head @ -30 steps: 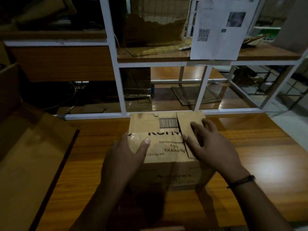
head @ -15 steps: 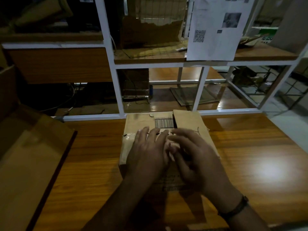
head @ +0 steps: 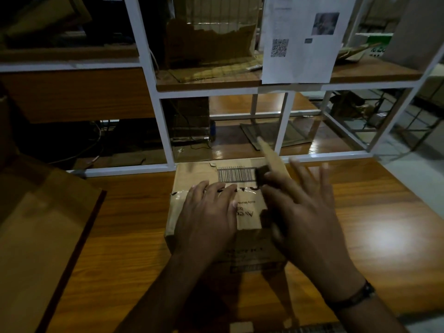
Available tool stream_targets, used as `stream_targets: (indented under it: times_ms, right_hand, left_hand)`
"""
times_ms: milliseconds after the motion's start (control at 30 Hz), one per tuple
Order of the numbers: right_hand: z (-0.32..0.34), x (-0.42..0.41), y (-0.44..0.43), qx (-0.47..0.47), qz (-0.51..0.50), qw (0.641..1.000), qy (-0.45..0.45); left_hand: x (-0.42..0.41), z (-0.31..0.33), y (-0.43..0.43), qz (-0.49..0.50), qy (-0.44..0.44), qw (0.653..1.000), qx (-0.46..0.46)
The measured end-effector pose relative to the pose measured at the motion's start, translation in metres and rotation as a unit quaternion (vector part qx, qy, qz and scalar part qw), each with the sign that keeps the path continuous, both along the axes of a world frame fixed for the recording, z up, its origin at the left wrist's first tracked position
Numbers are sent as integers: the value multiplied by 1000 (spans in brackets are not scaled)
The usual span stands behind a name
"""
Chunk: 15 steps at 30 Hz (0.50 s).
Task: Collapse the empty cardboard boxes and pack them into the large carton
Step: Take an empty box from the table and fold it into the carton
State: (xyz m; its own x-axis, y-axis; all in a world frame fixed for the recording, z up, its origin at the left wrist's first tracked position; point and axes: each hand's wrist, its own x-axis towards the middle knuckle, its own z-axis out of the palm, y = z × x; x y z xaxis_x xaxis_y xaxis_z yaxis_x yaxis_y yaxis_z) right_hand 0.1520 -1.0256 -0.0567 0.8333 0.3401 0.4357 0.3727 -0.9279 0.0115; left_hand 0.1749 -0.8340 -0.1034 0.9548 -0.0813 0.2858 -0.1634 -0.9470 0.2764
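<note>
Nearest to us, a dark band (head: 353,296) circles the right wrist; ahead of it the right hand (head: 305,212) hovers over the right side of the small cardboard box (head: 192,174), its grip wide, fingers straight and fanned apart, holding nothing that we can make out; the hand is blurred, so we cannot tell whether its thumb touches the narrow flap (head: 270,155) that stands up tilted just beside it. The left hand (head: 209,217) lies palm down on the box's top, its grip open and flat, fingers straight and close together, pressing on the printed top flap (head: 249,212). The box stands near the middle of the wooden bench (head: 360,224), not yet collapsed; its near wall faces us and its far edge sits just before the rack's lowest white rail. Beyond the left fingertips we see a barcode label (head: 235,175) on the box's top; the narrow flap rises at the label's right end. At the left edge of the bench we see the large carton (head: 36,236), its brown panel sloping towards us, well apart from the box. Beyond the bench rises a white-framed rack (head: 165,131); on its wooden shelf stands a torn sheet of cardboard (head: 209,44), and a printed paper with a QR code (head: 300,44) hangs over the shelf's front edge.
</note>
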Motion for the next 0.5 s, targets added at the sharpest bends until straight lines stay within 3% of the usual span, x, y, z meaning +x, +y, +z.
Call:
stream_targets:
  times_ms: [100,233,300,400,500]
  right_hand:
    - [9,7,-18,12,-132,991,-29]
    - [-3,22,-41,-9,-241,966,91]
    - [-20,29,-47,44,-205,965,156]
    - [-29,29,-46,294,-106,924,218]
    - [-36,28,-42,377,-60,897,223]
  left_hand:
    - [0,0,0,6,-4,1000,-6]
    - [1,-2,0,8,-10,1000,-5]
    - [1,-2,-1,7,-12,1000,-6]
    - [1,-2,-1,11,-12,1000,2]
    - [2,-3,-2,12,-17,1000,1]
